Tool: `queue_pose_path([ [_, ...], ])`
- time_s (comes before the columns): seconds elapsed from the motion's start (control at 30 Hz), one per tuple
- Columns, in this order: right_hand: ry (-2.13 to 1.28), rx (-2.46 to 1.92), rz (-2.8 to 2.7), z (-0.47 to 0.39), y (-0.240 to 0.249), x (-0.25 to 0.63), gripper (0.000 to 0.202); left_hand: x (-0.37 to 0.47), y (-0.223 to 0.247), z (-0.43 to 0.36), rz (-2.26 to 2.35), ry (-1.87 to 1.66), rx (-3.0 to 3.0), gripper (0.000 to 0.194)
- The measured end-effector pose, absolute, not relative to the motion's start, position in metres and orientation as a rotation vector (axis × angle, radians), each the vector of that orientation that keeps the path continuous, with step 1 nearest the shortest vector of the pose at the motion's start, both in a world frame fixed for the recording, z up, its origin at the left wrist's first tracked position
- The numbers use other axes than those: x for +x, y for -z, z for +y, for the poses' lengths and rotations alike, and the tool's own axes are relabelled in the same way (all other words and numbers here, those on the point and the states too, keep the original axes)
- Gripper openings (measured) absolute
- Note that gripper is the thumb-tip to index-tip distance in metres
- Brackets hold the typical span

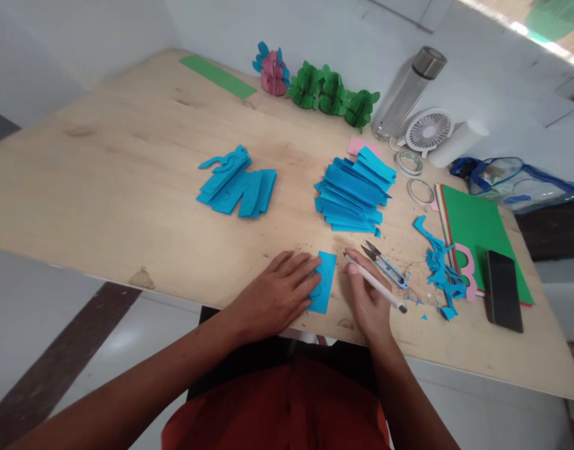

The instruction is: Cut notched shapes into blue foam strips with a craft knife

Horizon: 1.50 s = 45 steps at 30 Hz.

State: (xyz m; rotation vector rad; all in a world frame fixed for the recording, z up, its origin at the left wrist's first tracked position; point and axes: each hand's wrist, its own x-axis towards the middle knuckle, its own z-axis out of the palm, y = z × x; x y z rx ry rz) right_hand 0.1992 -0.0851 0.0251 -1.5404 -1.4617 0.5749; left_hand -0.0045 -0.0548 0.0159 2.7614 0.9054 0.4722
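A small blue paper strip (326, 284) lies near the table's front edge, with a dark curved line drawn on it. My left hand (280, 290) rests flat over its left side, fingers stretched out and pressing it down. Just right of the strip, my right hand (369, 300) grips a white pen (378, 285), its tip pointing up and left, apart from the paper. Beside the pen lie blue thread snips (387, 265) with dark blades. Beyond my hands are a pile of blue paper strips (355, 187) and a smaller group of blue paper pieces (240, 184).
Blue paper scraps (441, 269) and a pink paper cutout (465, 272) lie right, near a phone (503, 290) and green sheets (479, 231). Tape rolls (409, 164), a small fan (428, 131), a bottle (409, 94) and green paper ornaments (331, 92) stand along the back.
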Motion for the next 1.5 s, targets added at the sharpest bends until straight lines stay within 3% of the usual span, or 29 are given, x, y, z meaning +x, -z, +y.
queue_pose_path([
  [0.37,-0.838,-1.507,-1.207,-0.057,-0.024,0.183,0.018,-0.005,-0.015,-0.055,0.921,-0.466,2.749,0.031],
  [1.5,-0.819,-1.529,-1.29,-0.057,-0.021,0.181,0.011,-0.004,-0.019,-0.055,0.923,-0.429,2.753,0.034],
])
